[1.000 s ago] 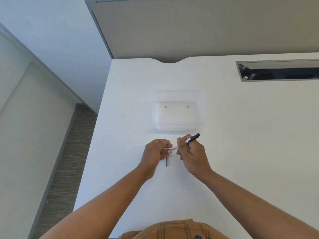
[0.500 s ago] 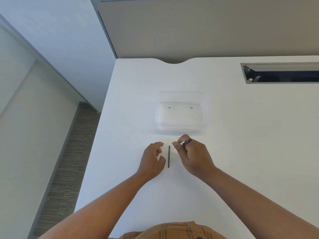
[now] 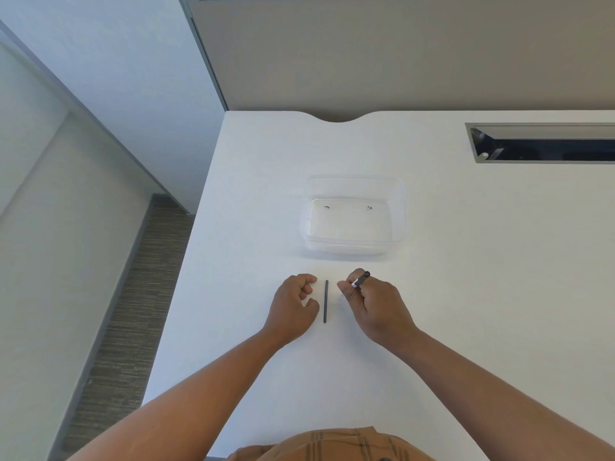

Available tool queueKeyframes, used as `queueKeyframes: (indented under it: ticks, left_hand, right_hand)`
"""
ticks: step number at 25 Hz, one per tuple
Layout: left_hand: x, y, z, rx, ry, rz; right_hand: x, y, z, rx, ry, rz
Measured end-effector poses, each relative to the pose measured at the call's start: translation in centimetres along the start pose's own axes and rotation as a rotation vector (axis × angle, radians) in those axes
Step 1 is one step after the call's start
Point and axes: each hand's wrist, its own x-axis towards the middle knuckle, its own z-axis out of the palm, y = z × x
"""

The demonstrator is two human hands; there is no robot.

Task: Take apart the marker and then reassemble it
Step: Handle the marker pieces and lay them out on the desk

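Observation:
A thin dark rod from the marker [image 3: 325, 301] lies lengthwise on the white table [image 3: 466, 294], between my two hands. My right hand [image 3: 371, 302] grips the marker body [image 3: 360, 279]; only its white barrel end and dark tip stick out above my fingers, the rest is hidden in my fist. My left hand [image 3: 294, 306] rests on the table just left of the rod, fingers loosely curled, holding nothing and not touching the rod.
A clear plastic container [image 3: 353, 217] stands on the table beyond my hands. A metal-framed cable slot [image 3: 542, 143] is set into the table at the back right. The table's left edge [image 3: 186, 261] drops to the floor.
My hands have parted. The left hand let go of the marker's end and drew left; the right hand pulled the marker body in, and the dark rod now lies fully exposed between them.

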Motion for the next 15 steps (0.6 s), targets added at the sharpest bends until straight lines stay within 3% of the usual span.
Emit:
queueKeyframes:
  ticks: [4, 8, 15]
  left_hand:
    - [-0.1, 0.0, -0.1, -0.003, -0.011, 0.002]
    - [-0.1, -0.1, -0.2, -0.014, -0.019, 0.006]
    - [-0.2, 0.2, 0.2, 0.037, -0.042, 0.088]
  right_hand:
    - [0.0, -0.8, -0.1, -0.052, 0.085, -0.140]
    - [0.0, 0.4, 0.7, -0.087, -0.113, 0.010]
    - [0.0, 0.9, 0.4, 0.166, 0.019, 0.127]
